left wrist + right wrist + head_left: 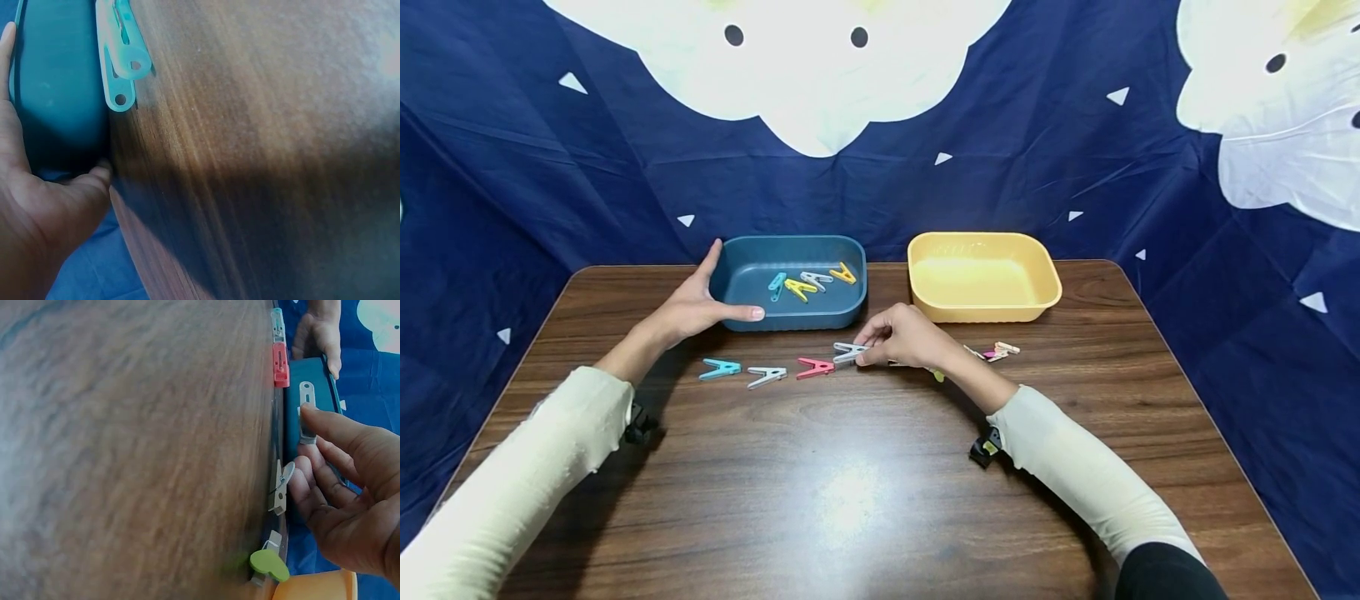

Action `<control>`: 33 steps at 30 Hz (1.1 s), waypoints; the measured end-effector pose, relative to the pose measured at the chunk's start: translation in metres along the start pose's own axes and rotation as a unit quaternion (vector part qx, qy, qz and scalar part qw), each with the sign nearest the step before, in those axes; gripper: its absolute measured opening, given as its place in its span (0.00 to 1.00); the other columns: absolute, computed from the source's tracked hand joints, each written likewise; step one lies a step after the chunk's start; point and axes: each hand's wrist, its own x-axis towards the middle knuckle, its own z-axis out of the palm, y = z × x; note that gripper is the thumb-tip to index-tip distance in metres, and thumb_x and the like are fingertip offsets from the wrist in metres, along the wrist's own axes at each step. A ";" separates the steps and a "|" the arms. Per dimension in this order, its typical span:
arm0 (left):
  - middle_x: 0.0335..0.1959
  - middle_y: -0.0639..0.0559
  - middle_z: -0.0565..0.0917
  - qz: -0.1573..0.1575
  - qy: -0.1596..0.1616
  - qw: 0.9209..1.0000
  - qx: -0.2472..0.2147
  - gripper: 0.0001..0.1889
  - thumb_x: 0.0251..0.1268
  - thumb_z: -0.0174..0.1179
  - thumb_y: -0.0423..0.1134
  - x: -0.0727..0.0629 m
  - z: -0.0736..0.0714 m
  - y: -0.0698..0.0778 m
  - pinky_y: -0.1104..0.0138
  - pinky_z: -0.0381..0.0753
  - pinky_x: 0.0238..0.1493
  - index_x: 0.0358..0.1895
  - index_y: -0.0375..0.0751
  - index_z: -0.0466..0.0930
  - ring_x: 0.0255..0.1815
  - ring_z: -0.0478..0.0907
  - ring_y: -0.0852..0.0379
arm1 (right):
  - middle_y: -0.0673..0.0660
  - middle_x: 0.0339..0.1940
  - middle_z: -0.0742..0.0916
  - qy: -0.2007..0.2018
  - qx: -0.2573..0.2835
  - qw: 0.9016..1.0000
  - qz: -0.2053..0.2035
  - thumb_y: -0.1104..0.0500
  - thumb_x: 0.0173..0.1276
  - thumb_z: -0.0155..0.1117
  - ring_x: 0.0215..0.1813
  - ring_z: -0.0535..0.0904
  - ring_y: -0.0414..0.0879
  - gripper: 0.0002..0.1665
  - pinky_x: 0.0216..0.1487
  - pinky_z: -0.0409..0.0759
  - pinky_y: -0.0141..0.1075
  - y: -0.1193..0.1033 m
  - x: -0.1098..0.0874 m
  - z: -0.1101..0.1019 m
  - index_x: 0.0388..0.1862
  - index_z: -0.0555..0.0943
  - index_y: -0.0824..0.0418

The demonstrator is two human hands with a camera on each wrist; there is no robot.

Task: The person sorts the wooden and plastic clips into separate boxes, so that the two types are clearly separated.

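Observation:
My left hand (688,310) clasps the left end of a blue plastic bin (790,322), thumb along its front wall and fingers at the far side. Several clothespins lie inside, among them a teal one (777,286), a yellow one (801,289) and an orange one (844,272). Between thumb and fingertips my right hand (912,336) pinches a grey clothespin (307,394) just in front of the bin. To its left, a red clothespin (815,367), a pale grey clothespin (767,377) and a blue clothespin (720,369) form a row on the table.
A yellow bin (985,313) stands at the back right. Near my right hand lie a wooden clothespin with a pale disc (279,494) and another with a green heart-like piece (270,565). More small clothespins (1000,352) sit beyond my right forearm. A blue curtain (865,200) hangs behind the table.

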 end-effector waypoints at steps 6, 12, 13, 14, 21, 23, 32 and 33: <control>0.96 0.49 0.25 -0.001 0.002 1.000 0.001 0.81 0.61 0.85 0.62 0.000 0.000 0.000 0.30 0.44 0.93 0.90 0.72 0.12 0.98 0.29 0.36 | 0.48 0.33 0.94 0.018 0.005 0.999 -0.026 0.59 0.67 0.88 0.38 0.86 0.41 0.07 0.41 0.84 0.30 -0.007 0.002 -0.001 0.42 0.97 0.53; 0.96 0.49 0.26 -0.002 0.004 1.000 0.001 0.81 0.61 0.85 0.60 0.001 0.001 0.001 0.31 0.44 0.93 0.90 0.71 0.13 0.98 0.30 0.36 | 0.48 0.33 0.94 0.032 0.019 0.998 -0.045 0.59 0.67 0.88 0.40 0.88 0.44 0.07 0.43 0.84 0.31 -0.016 0.003 0.000 0.42 0.97 0.53; 0.96 0.48 0.26 -0.002 0.003 1.000 0.002 0.81 0.61 0.85 0.60 0.001 0.001 0.001 0.31 0.44 0.93 0.90 0.70 0.13 0.98 0.30 0.36 | 0.48 0.34 0.94 0.035 0.021 0.998 -0.048 0.59 0.67 0.88 0.40 0.88 0.44 0.07 0.42 0.84 0.32 -0.018 0.004 -0.001 0.43 0.97 0.53; 0.96 0.48 0.26 -0.003 0.004 1.000 0.003 0.81 0.61 0.85 0.60 0.001 0.001 0.001 0.31 0.44 0.93 0.90 0.70 0.14 0.98 0.30 0.36 | 0.48 0.34 0.94 0.038 0.022 0.998 -0.052 0.58 0.67 0.88 0.40 0.87 0.44 0.08 0.42 0.84 0.32 -0.019 0.004 -0.001 0.43 0.97 0.53; 0.96 0.47 0.26 -0.007 0.002 1.000 0.007 0.81 0.62 0.85 0.59 0.002 0.000 0.000 0.31 0.44 0.93 0.90 0.69 0.13 0.98 0.30 0.35 | 0.49 0.39 0.96 0.060 0.017 0.996 -0.062 0.56 0.69 0.87 0.42 0.88 0.44 0.11 0.46 0.85 0.32 -0.035 0.011 -0.006 0.48 0.97 0.54; 0.96 0.47 0.26 -0.007 0.002 1.000 0.008 0.81 0.62 0.85 0.59 0.001 0.000 0.000 0.31 0.44 0.93 0.91 0.69 0.13 0.98 0.30 0.35 | 0.50 0.40 0.96 0.068 0.016 0.996 -0.063 0.57 0.69 0.87 0.42 0.87 0.43 0.11 0.47 0.85 0.32 -0.038 0.014 -0.006 0.48 0.97 0.55; 0.96 0.49 0.25 -0.002 0.003 1.000 0.007 0.81 0.61 0.85 0.61 -0.001 0.000 0.002 0.30 0.45 0.93 0.90 0.70 0.13 0.98 0.29 0.35 | 0.54 0.42 0.96 0.110 0.032 0.991 -0.065 0.58 0.70 0.86 0.41 0.85 0.41 0.12 0.44 0.82 0.29 -0.052 0.030 -0.008 0.50 0.97 0.59; 0.96 0.49 0.25 -0.002 0.003 1.000 0.006 0.81 0.61 0.85 0.61 -0.001 0.000 0.002 0.30 0.45 0.93 0.90 0.71 0.13 0.98 0.29 0.35 | 0.54 0.43 0.96 0.114 0.032 0.991 -0.063 0.58 0.70 0.86 0.41 0.86 0.41 0.12 0.44 0.82 0.29 -0.053 0.032 -0.008 0.51 0.97 0.59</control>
